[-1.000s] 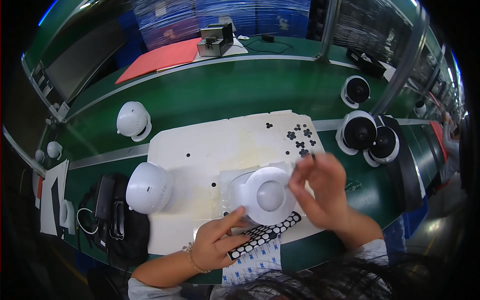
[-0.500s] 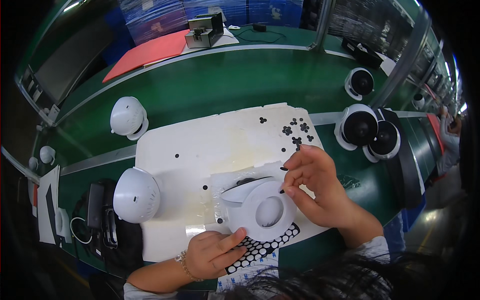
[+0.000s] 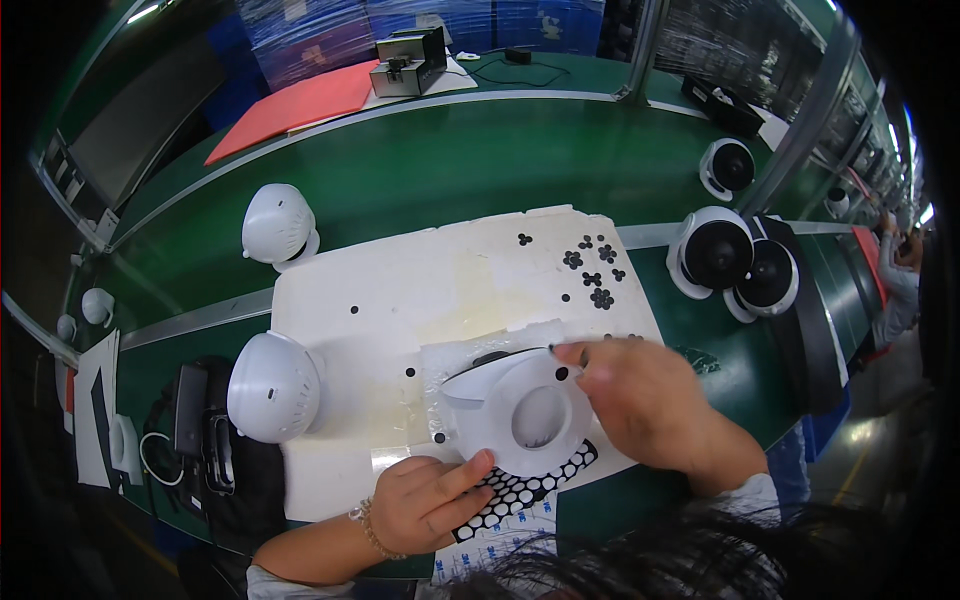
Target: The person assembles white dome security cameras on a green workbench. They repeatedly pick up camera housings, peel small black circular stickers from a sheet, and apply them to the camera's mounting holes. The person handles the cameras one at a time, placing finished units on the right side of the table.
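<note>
A white round device [image 3: 470, 385] lies tipped on a clear bubble-wrap pad, its flat ring-shaped base [image 3: 515, 462] facing up. My left hand [image 3: 420, 505] reaches in from the lower left. Its index finger is stretched out against the base's near rim, and another finger lies on a black sheet of round dots [image 3: 515, 500]. At the base's far right edge, my right hand [image 3: 640, 405] is closed in a pinch, partly blurred, with a small dark pad at its fingertip. One round black pad [image 3: 562, 373] sits on the ring beside those fingers.
White board [image 3: 370, 350] under the work carries loose black pads [image 3: 602, 299]. White devices stand left [image 3: 272, 388], on the green belt [image 3: 280, 225] and at right [image 3: 715, 252]. A black cable-and-adapter pile [image 3: 200, 430] lies left. Another person [image 3: 900, 280] works far right.
My right hand has come down and left onto the ring's edge, and a black pad now sits on the ring. Devices on the far belt have shifted right. My left hand stays put.
</note>
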`<action>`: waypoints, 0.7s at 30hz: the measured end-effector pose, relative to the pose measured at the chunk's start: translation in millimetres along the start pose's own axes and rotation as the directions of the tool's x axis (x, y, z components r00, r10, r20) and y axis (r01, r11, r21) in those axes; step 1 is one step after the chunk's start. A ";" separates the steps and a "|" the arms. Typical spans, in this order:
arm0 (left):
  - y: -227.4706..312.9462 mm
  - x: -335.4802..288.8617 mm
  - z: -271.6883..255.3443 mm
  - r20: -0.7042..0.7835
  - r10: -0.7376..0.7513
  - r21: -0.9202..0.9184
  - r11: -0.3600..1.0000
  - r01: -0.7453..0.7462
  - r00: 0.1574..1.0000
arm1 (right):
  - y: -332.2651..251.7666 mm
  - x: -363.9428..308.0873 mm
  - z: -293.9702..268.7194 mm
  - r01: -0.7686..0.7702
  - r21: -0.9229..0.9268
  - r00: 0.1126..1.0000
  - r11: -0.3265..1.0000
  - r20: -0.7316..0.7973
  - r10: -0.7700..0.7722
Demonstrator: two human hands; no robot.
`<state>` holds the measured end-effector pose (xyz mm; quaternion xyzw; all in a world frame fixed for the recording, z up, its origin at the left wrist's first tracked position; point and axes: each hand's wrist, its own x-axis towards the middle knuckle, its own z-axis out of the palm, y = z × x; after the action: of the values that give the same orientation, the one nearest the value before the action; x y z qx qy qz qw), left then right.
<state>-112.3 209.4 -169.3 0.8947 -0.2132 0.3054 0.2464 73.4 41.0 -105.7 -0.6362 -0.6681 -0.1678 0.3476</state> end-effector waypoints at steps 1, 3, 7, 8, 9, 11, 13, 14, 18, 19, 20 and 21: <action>0.6 0.4 -0.2 0.003 -0.003 -0.005 1.000 0.003 1.000 | 0.7 1.6 -0.9 -0.004 -0.036 1.000 0.999 -0.021 0.004; 1.6 0.6 -0.3 -0.003 -0.005 0.006 1.000 0.005 1.000 | 0.9 2.0 3.7 -0.114 0.218 0.986 0.969 -0.098 0.138; 3.2 3.1 0.3 -0.018 -0.008 0.016 1.000 0.009 1.000 | -2.1 6.7 24.4 -0.198 0.429 0.977 0.881 0.015 0.213; 3.3 3.9 0.6 -0.015 -0.008 0.019 1.000 0.009 1.000 | -2.9 10.1 28.8 -0.163 0.441 0.985 0.882 0.021 0.171; 3.7 3.9 0.3 -0.011 -0.011 0.024 1.000 0.012 1.000 | -4.0 11.5 31.2 -0.190 0.475 0.980 0.859 0.044 0.192; 4.1 4.3 -0.8 -0.009 -0.015 0.027 1.000 0.015 1.000 | -6.7 12.4 34.2 -0.245 0.536 0.968 0.808 0.091 0.233; 4.0 4.2 -1.3 -0.012 -0.021 0.026 0.999 0.021 1.000 | -8.7 11.1 35.4 -0.279 0.561 0.958 0.779 0.103 0.269; 4.2 4.4 -1.5 -0.014 -0.022 0.034 0.999 0.023 1.000 | -9.2 10.9 35.5 -0.297 0.573 0.951 0.764 0.109 0.288; 5.0 3.9 -0.7 -0.023 -0.024 0.047 0.999 0.025 0.999 | -8.7 10.3 36.5 -0.270 0.580 0.958 0.768 0.087 0.272; 5.1 3.8 -0.3 -0.029 -0.023 0.047 0.999 0.025 0.999 | -7.8 9.6 37.2 -0.241 0.549 0.967 0.800 0.064 0.247; 5.3 4.0 -0.1 -0.031 -0.023 0.049 0.999 0.024 0.999 | -7.5 9.0 37.4 -0.211 0.517 0.974 0.830 0.042 0.221; 5.2 4.7 -0.1 -0.033 -0.022 0.052 0.998 0.023 0.999 | -9.0 9.9 35.1 -0.160 0.367 0.986 0.916 0.024 0.163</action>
<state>-111.7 204.3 -164.6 0.8982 -0.1910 0.3224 0.2297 56.4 70.5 -121.7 -0.6122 -0.6316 -0.0126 0.4755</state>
